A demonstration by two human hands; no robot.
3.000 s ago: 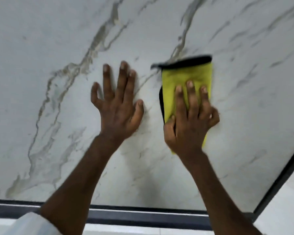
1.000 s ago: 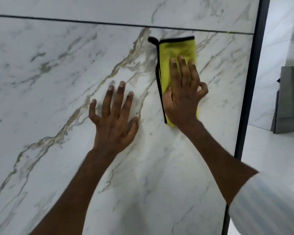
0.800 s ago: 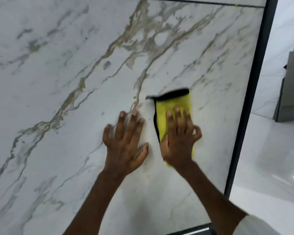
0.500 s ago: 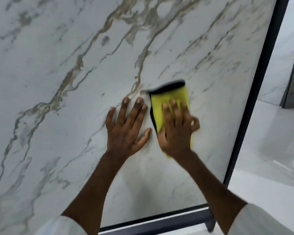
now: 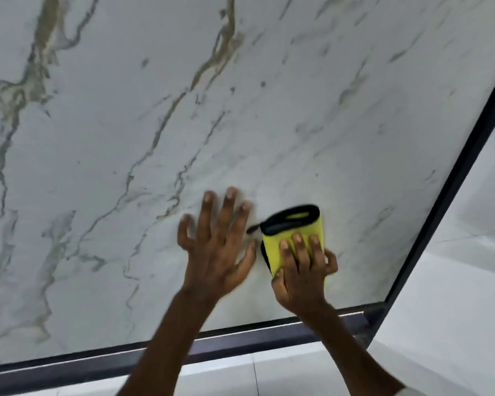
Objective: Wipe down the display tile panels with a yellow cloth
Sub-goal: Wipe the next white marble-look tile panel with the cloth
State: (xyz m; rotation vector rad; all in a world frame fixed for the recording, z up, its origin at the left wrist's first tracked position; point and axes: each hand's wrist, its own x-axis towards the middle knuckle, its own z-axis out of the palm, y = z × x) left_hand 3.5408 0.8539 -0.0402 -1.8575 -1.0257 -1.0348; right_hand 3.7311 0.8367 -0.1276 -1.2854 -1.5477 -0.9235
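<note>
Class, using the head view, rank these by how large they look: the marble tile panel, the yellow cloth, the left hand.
1. The marble tile panel, filling most of the view.
2. The left hand, fingers spread.
3. The yellow cloth: nearly alike; the right hand covers part, so unsure.

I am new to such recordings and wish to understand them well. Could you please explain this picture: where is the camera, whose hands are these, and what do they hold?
There is no machine here. A person works with bare hands, and the single camera sits on the person's head, looking forward and down. The large surface is a white marble-look tile panel in a dark frame, above a pale tiled floor. The left hand lies spread against the panel and holds nothing. The right hand presses a folded yellow cloth with a black edge against the panel, low near its right corner.
</note>
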